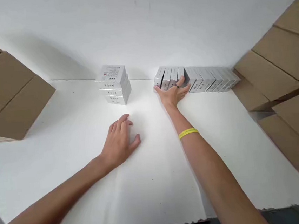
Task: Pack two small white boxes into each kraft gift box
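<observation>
At the left end of a row of small silvery-white boxes (210,79), my right hand (172,92) spans several upright boxes (167,75). Its thumb presses the leftmost box, and the fingers reach round the right side of the group, by a gap in the row. Some of their fronts are hidden behind the hand. My left hand (119,139) holds nothing, with thumb and fingers apart over the white table (156,181). Beyond it stands a stack of matching boxes (113,85), lying flat, with printing on the top one.
Brown cardboard boxes (12,93) rise at the left side. More cardboard cartons (278,73) are piled along the right, close to the end of the row. A white wall (136,28) stands behind the table, whose front edge looks ragged.
</observation>
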`<state>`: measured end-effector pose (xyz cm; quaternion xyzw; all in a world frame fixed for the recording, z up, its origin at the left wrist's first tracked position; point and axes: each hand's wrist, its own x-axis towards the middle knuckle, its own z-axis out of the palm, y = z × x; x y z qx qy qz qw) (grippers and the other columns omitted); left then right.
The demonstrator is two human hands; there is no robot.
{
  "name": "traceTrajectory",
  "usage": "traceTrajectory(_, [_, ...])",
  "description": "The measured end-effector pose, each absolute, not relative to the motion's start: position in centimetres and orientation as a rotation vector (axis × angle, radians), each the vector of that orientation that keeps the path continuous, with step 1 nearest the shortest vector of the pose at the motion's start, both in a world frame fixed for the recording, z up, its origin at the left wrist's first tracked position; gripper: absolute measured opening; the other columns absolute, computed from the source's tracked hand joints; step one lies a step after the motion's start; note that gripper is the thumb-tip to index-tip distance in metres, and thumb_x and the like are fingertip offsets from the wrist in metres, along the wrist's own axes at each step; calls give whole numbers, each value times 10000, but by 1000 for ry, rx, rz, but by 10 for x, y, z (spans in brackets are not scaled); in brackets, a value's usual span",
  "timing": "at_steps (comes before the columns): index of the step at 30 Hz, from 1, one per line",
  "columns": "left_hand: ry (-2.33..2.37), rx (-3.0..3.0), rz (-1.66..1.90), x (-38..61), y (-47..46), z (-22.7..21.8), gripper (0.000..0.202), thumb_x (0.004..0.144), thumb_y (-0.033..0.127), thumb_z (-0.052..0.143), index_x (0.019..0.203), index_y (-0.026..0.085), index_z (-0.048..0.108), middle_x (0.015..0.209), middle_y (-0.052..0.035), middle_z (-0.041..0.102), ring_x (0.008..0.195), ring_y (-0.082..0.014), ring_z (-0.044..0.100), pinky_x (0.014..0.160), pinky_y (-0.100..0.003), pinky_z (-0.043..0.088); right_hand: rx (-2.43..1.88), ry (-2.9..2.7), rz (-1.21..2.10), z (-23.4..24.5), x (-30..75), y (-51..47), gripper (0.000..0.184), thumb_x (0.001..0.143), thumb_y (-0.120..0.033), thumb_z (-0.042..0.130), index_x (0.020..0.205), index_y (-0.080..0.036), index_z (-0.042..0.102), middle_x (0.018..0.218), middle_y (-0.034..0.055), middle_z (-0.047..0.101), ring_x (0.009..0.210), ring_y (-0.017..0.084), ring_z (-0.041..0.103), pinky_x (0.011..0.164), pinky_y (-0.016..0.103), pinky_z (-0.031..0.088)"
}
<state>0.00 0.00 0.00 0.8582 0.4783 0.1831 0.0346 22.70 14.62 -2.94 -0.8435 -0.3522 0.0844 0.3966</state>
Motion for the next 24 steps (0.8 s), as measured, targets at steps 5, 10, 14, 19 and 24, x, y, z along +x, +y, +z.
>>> traceTrajectory(5, [1466, 2609, 550, 0, -1, 3, 243, 978, 294, 535, 1166, 180, 432, 1468, -264, 543, 1364, -410, 596, 1067, -597, 536, -2146, -918, 184, -31, 226, 140, 1157, 725, -502, 830, 1575, -164, 122, 1634, 294, 81, 1581, 408, 141, 1282, 609, 196])
traceTrajectory(10, [1476, 2602, 525, 1, -3, 3, 233, 982, 301, 535, 1157, 183, 435, 1474, -248, 542, 1319, -411, 618, 1062, -605, 538, -2132, -980, 164, -29, 223, 139, 1032, 766, -449, 745, 1554, -170, 140, 1654, 262, 68, 1588, 372, 133, 1295, 585, 165])
traceTrajectory(14, [1467, 2610, 514, 1, -2, 4, 247, 986, 306, 538, 1169, 178, 432, 1467, -247, 545, 1313, -415, 618, 1057, -603, 542, -2093, -1040, 180, -30, 222, 142, 1067, 738, -423, 756, 1552, -167, 116, 1666, 258, 11, 1593, 367, 125, 1291, 561, 194])
traceTrajectory(19, [1453, 2602, 512, 0, -3, 6, 248, 986, 299, 535, 1176, 184, 422, 1464, -245, 545, 1313, -404, 616, 1064, -600, 536, -2040, -1116, 180, -32, 223, 145, 1204, 682, -515, 835, 1555, -146, 93, 1651, 272, -44, 1578, 378, 147, 1294, 536, 211])
traceTrajectory(24, [1455, 2577, 491, 0, -3, 8, 264, 979, 307, 541, 1185, 193, 421, 1463, -233, 548, 1311, -396, 615, 1065, -601, 531, -2070, -1144, 110, -37, 227, 154, 1203, 642, -551, 864, 1509, -164, 126, 1626, 285, 0, 1570, 390, 149, 1290, 578, 200])
